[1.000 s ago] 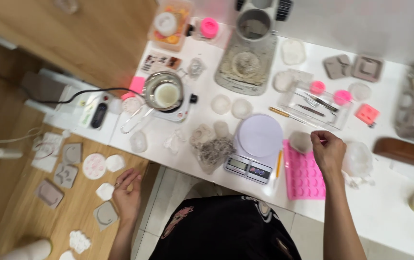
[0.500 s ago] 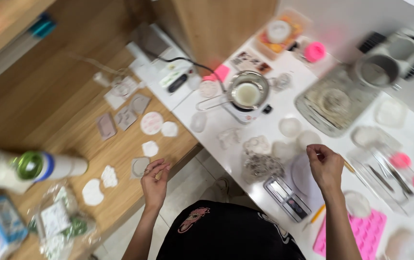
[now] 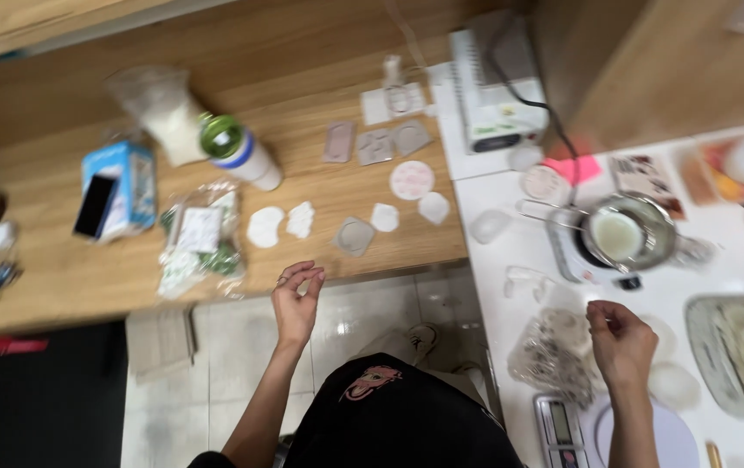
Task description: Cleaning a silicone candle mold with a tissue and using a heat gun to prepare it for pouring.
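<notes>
View swung left along the bench.
Left hand [image 3: 297, 299] pinched empty off its front edge; right hand [image 3: 621, 343] now over the bag [image 3: 552, 354], grip unclear.

scale [image 3: 562, 429] cut off btm; right hand [image 3: 621, 340] blurry

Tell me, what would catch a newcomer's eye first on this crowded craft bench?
Probably the small metal pot of pale liquid on its little heater at the right, on the white table. Next, the white cast pieces scattered across the wooden bench at the left, beside a green-capped bottle lying down. The person's left hand hangs at the bench's front edge, the right hand over the white table.
</notes>
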